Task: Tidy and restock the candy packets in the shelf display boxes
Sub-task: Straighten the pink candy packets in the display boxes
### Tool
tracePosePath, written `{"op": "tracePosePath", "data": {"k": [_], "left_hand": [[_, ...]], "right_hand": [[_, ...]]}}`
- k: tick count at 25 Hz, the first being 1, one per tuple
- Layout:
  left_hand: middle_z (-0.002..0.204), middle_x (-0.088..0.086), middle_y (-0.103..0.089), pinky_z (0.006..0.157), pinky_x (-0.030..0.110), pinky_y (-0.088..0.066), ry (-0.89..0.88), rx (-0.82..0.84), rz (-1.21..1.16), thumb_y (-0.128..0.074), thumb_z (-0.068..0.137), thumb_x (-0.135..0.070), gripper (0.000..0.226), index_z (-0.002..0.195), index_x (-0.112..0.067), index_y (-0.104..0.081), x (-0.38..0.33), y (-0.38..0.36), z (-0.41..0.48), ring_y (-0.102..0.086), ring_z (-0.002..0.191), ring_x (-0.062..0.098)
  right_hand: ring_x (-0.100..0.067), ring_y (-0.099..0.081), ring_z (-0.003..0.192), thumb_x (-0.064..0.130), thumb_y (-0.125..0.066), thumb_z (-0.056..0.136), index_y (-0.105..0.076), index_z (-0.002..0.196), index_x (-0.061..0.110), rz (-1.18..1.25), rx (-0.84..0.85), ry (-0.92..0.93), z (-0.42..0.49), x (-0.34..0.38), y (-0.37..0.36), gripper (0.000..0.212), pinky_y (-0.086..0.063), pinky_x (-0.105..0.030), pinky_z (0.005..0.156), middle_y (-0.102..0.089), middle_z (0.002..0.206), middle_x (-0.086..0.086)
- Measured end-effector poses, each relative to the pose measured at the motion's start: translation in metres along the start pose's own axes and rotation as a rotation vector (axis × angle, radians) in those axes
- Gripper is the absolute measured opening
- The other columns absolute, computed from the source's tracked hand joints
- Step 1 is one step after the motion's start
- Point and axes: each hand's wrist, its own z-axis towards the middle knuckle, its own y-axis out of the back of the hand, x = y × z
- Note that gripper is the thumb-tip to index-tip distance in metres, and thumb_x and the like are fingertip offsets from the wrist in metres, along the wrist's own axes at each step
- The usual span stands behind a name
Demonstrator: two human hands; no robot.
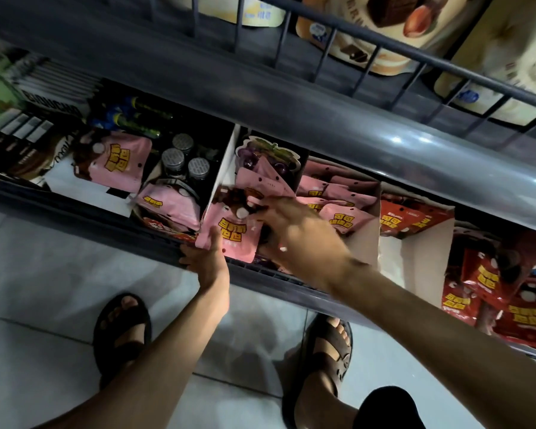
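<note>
- Head view looked down on a low shelf point(62, 201) that ran from 9 to 3 o'clock and was packed with display boxes.
- A white-walled display box point(219, 173) sat mid-shelf and held a fanned row of pink candy packets point(270, 181). The neighbouring box at 3 o'clock held more pink packets point(338, 196), with red packets point(415, 218) beyond it.
- The front pink packet point(229, 232) stood at the box's mouth, its long axis running 6 to 12 o'clock and its bottom edge at the shelf lip.
- The right hand point(300, 233) lay at 3 o'clock of that packet. Its fingers point(256, 202) stretched toward 10 o'clock onto the packet tops, but blur hid whether they pinched or only pressed.
- The left hand point(206, 261) sat at 6 o'clock of the packet and nearest to it, grasping its bottom edge with the thumb laid over the face.
- Seating that packet probably called for a push toward 12 o'clock, along its long axis.
</note>
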Motion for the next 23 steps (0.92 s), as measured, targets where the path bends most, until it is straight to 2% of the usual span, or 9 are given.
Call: {"op": "tracePosePath", "data": {"k": [3,5,7,10,12,14,18,21,23], "left_hand": [[0.151,0.019,-0.031,0.111,0.059,-0.028,-0.024,0.048,-0.048,-0.053,0.069,-0.077,0.103,0.147,-0.017,-0.023,0.009,0.009,0.004,-0.032,0.137,0.042],[0.149,0.015,-0.036,0.111,0.055,-0.031,-0.008,0.076,-0.089,-0.048,0.074,-0.076,0.093,0.144,-0.018,-0.028,0.007,0.013,0.002,-0.037,0.135,0.038],[0.153,0.006,-0.033,0.116,0.043,-0.025,0.012,0.056,-0.23,-0.046,0.093,-0.057,0.068,0.147,-0.019,-0.03,0.005,0.016,0.0,-0.033,0.139,0.025],[0.158,0.0,-0.022,0.119,0.04,-0.014,0.057,0.074,-0.349,-0.039,0.1,-0.048,0.06,0.151,-0.022,-0.022,0.004,0.018,-0.003,-0.02,0.145,0.015],[0.159,-0.003,-0.018,0.119,0.041,-0.012,0.059,0.084,-0.33,-0.037,0.099,-0.051,0.063,0.153,-0.024,-0.019,0.006,0.021,-0.002,-0.017,0.146,0.015],[0.16,-0.004,-0.017,0.12,0.041,-0.011,0.058,0.092,-0.301,-0.036,0.098,-0.053,0.065,0.153,-0.025,-0.016,0.01,0.021,0.002,-0.017,0.147,0.015],[0.16,0.001,-0.017,0.12,0.043,-0.013,0.018,0.117,-0.279,-0.038,0.097,-0.054,0.067,0.153,-0.023,-0.017,0.013,0.021,-0.003,-0.018,0.146,0.017],[0.162,-0.001,-0.008,0.118,0.039,-0.008,0.02,0.122,-0.254,-0.035,0.099,-0.051,0.066,0.154,-0.021,-0.012,0.006,0.023,-0.008,-0.011,0.148,0.015],[0.162,-0.001,-0.005,0.117,0.039,-0.005,0.007,0.115,-0.239,-0.033,0.099,-0.052,0.067,0.154,-0.02,-0.011,0.005,0.022,-0.009,-0.008,0.148,0.014]], "right_hand": [[-0.036,-0.016,0.145,0.051,-0.065,0.083,-0.013,0.152,0.011,-0.271,0.295,0.055,0.032,0.031,-0.031,0.095,-0.016,-0.044,0.118,-0.013,0.158,-0.021],[-0.042,-0.011,0.145,0.05,-0.06,0.087,-0.006,0.152,0.006,-0.356,0.297,0.033,0.042,0.036,-0.043,0.095,-0.015,-0.047,0.117,-0.01,0.156,-0.027],[-0.045,-0.015,0.144,0.04,-0.047,0.096,-0.005,0.151,0.003,-0.385,0.264,0.033,0.045,0.039,-0.046,0.079,-0.02,-0.048,0.115,-0.014,0.154,-0.032],[-0.046,-0.03,0.137,0.035,-0.027,0.097,-0.012,0.149,-0.001,-0.433,0.251,0.03,0.041,0.043,-0.046,0.066,-0.037,-0.047,0.103,-0.026,0.147,-0.036],[-0.042,-0.052,0.117,0.029,-0.031,0.094,-0.025,0.145,-0.001,-0.518,0.241,0.05,0.04,0.043,-0.042,0.06,-0.048,-0.041,0.076,-0.046,0.133,-0.033],[-0.033,-0.064,0.093,0.017,-0.043,0.089,-0.043,0.134,0.001,-0.584,0.168,0.104,0.039,0.046,-0.038,0.048,-0.042,-0.032,0.057,-0.062,0.113,-0.022],[-0.028,-0.063,0.093,0.006,-0.031,0.079,-0.053,0.125,0.007,-0.607,0.107,0.248,0.04,0.054,-0.041,0.05,-0.045,-0.032,0.059,-0.063,0.108,-0.011],[-0.028,-0.066,0.091,0.015,-0.059,0.079,-0.065,0.109,0.01,-0.542,0.002,0.191,0.045,0.051,-0.029,0.03,-0.047,-0.031,0.057,-0.067,0.095,-0.007],[-0.026,-0.068,0.08,0.013,-0.057,0.078,-0.063,0.108,0.009,-0.497,-0.079,0.13,0.042,0.044,-0.011,0.031,-0.042,-0.03,0.05,-0.067,0.09,-0.005]]}}
